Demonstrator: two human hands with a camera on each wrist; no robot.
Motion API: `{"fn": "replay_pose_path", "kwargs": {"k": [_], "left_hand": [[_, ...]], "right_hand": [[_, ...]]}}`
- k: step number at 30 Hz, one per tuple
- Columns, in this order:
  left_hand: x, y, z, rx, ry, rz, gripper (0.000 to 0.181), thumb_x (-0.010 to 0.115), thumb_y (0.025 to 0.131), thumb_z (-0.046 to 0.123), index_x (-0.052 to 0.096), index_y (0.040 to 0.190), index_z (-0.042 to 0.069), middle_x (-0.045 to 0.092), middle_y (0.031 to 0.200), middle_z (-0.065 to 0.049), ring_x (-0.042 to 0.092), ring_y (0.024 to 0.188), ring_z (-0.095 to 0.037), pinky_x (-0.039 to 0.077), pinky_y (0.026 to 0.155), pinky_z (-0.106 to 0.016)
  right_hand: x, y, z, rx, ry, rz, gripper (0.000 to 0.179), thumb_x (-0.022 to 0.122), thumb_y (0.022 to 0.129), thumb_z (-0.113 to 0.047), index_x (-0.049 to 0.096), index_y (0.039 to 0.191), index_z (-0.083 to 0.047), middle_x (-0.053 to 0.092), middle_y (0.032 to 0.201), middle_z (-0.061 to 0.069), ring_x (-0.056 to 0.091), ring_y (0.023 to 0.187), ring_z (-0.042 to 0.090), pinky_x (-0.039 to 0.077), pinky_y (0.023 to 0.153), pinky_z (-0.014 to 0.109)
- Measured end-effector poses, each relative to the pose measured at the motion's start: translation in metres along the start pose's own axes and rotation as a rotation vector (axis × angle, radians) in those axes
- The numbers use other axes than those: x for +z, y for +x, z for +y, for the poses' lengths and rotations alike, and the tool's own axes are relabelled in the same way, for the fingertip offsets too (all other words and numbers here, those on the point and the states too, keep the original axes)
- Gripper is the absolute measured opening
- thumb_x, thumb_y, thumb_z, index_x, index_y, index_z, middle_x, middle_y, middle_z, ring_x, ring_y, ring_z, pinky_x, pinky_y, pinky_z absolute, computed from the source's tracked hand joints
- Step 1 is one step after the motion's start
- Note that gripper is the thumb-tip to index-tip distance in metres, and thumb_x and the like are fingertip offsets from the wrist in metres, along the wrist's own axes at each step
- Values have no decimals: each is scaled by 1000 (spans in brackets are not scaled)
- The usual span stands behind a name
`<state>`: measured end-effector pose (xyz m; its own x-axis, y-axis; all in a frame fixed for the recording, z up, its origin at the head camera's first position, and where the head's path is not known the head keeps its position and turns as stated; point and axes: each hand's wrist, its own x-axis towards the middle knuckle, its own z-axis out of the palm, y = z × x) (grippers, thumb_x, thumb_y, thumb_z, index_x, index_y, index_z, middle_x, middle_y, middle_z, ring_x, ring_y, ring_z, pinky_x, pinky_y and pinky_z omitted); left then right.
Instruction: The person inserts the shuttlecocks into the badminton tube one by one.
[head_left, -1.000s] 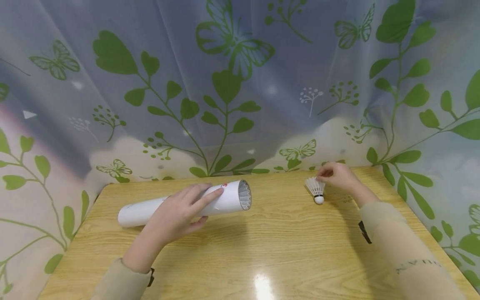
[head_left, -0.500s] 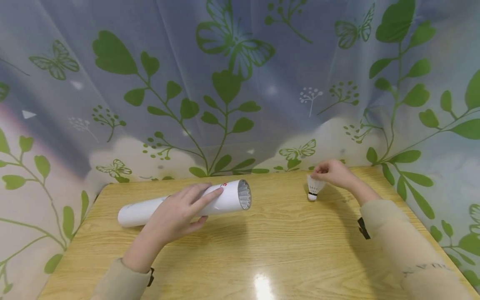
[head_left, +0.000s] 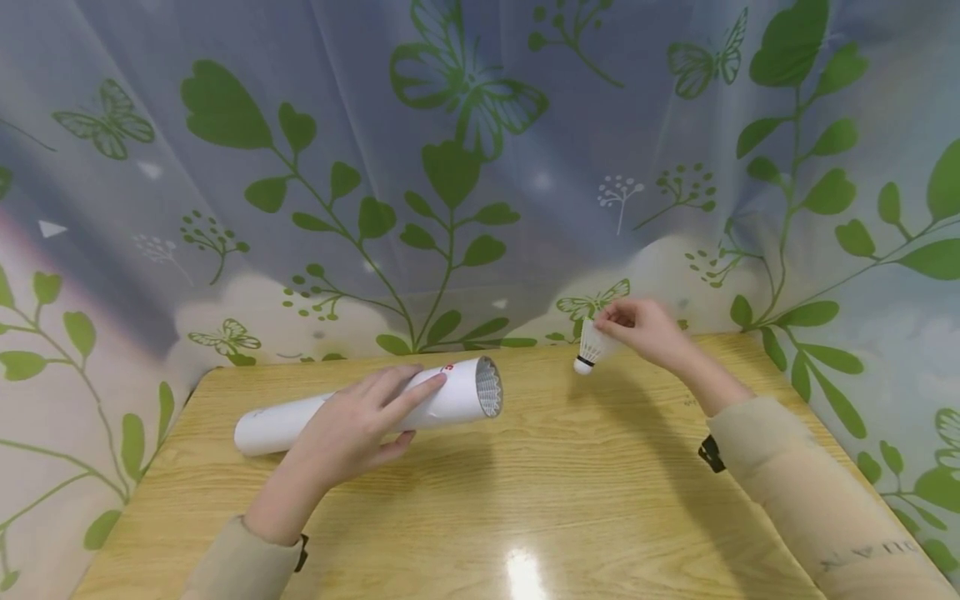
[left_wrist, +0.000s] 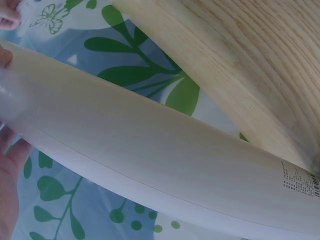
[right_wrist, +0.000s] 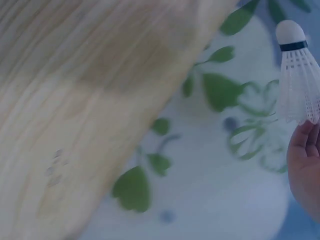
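Observation:
A white shuttlecock tube (head_left: 442,398) lies slantwise on the left half of the table, its right end raised and facing right. Inside that end, the pale ribbed skirt of a shuttlecock (head_left: 489,390) shows. My left hand (head_left: 352,429) grips the tube from above, fingers over the far side and thumb on the near side. To the right, my right hand (head_left: 645,333) pinches a white shuttlecock (head_left: 591,348) by its skirt rim, above the table, its cork down. The right wrist view shows the held shuttlecock (right_wrist: 295,70) with a dark band round its base.
A wooden table (head_left: 525,492) spreads under both hands. Behind it hangs a curtain (head_left: 480,250) printed with green leaves and butterflies, close to the table's back edge. Small printed text (left_wrist: 298,181) marks one end of the tube.
My right hand has lifted the shuttlecock off the table and carried it left toward the tube's end. The left hand and the tube have stayed in place.

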<state>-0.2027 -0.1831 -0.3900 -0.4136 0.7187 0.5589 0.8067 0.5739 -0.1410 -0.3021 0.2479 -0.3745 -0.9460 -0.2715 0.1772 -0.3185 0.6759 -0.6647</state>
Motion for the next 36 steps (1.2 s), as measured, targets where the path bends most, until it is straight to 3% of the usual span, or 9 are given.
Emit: {"fn": "replay_pose_path", "kwargs": {"k": [9, 17, 21, 26, 36], "left_hand": [[-2, 1, -1, -1, -5, 1, 93, 92, 73, 13, 51, 157, 17, 66, 132, -15, 74, 105, -32, 67, 85, -44], [-2, 2, -1, 2, -8, 0, 93, 92, 74, 13, 51, 157, 17, 66, 132, -15, 73, 107, -33, 67, 87, -44], [-2, 2, -1, 3, -9, 4, 93, 92, 73, 13, 51, 157, 16, 66, 132, -15, 73, 107, -33, 67, 86, -44], [-2, 3, -1, 1, -10, 5, 93, 91, 73, 13, 51, 157, 16, 66, 132, -16, 73, 108, -33, 67, 85, -43], [-3, 4, 0, -3, -7, 6, 92, 92, 73, 14, 51, 156, 16, 66, 133, -16, 73, 106, -32, 67, 85, -43]], "right_hand": [[9, -10, -55, -71, 133, 120, 15, 72, 102, -14, 75, 104, 1, 76, 97, 19, 63, 76, 8, 52, 65, 19], [20, -22, -87, -215, 253, 194, 7, 73, 98, -3, 74, 98, 4, 76, 95, 20, 66, 77, 1, 55, 69, 16], [27, -29, -100, -313, 291, 236, 1, 73, 94, 5, 73, 96, 5, 75, 90, 19, 65, 77, -1, 56, 72, 14], [35, -37, -113, -460, 291, 276, 7, 74, 91, 9, 74, 94, 3, 74, 86, 15, 63, 79, -1, 57, 76, 15], [54, -45, -126, -666, 271, 344, 15, 76, 85, 13, 72, 91, 0, 73, 84, 9, 64, 78, 9, 56, 73, 17]]}}
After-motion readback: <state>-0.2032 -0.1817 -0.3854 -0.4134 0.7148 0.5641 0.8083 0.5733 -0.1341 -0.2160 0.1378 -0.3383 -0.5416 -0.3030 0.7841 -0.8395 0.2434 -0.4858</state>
